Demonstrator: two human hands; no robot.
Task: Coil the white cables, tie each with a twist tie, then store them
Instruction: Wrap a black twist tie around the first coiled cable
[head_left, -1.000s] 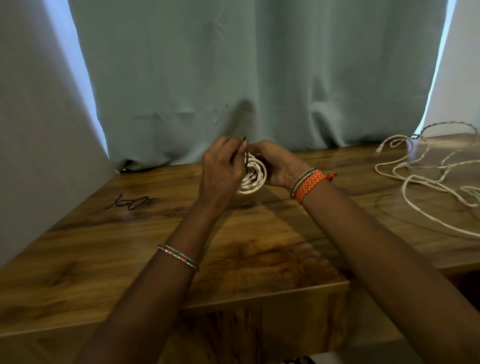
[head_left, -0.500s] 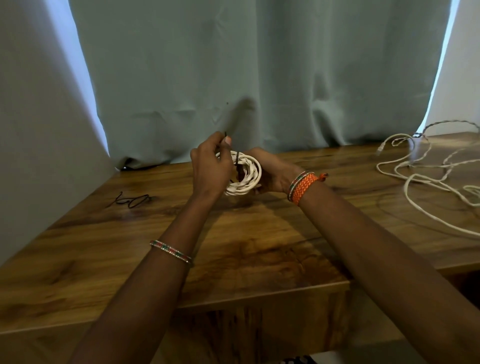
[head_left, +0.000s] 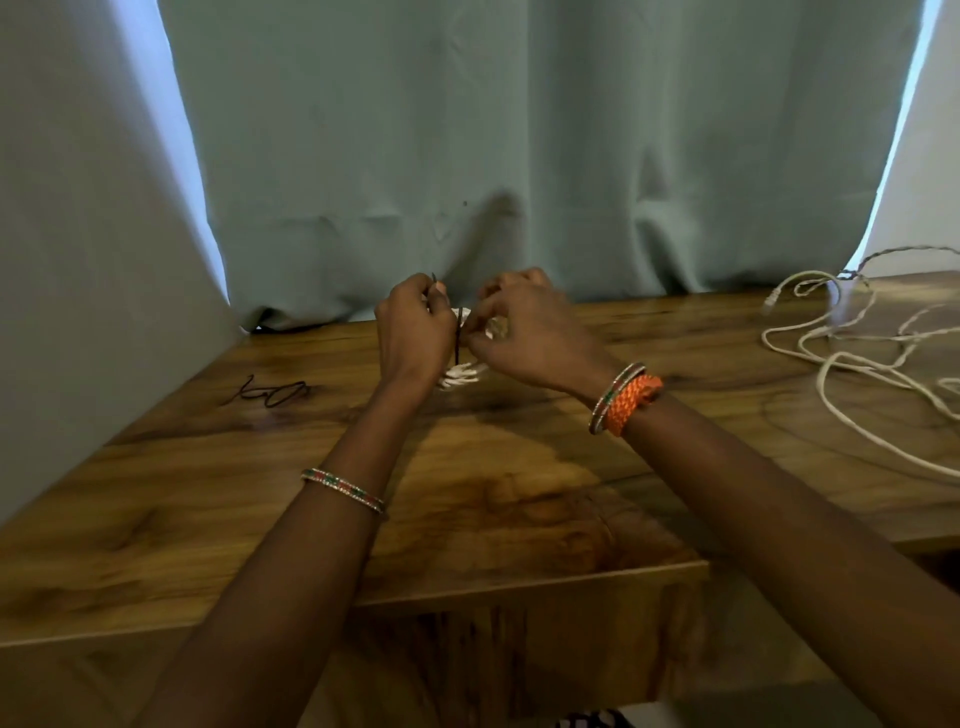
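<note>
A small coil of white cable (head_left: 460, 375) is held above the wooden table (head_left: 519, 493), mostly hidden between my two hands. My left hand (head_left: 413, 335) pinches one end of a thin black twist tie (head_left: 457, 345), whose tip pokes up past the fingers. My right hand (head_left: 524, 327) grips the coil and the other part of the tie from the right. The tie runs vertically across the coil. Both hands are blurred by motion.
Loose white cables (head_left: 852, 364) sprawl over the table's right side. A spare black twist tie (head_left: 272, 392) lies at the left. A grey-green curtain (head_left: 519, 156) hangs behind the table. The table's front edge steps down near my forearms.
My right hand has come over the coil from behind to its front, covering most of it. The coil has turned more edge-on, and the tie now stands vertical between my hands.
</note>
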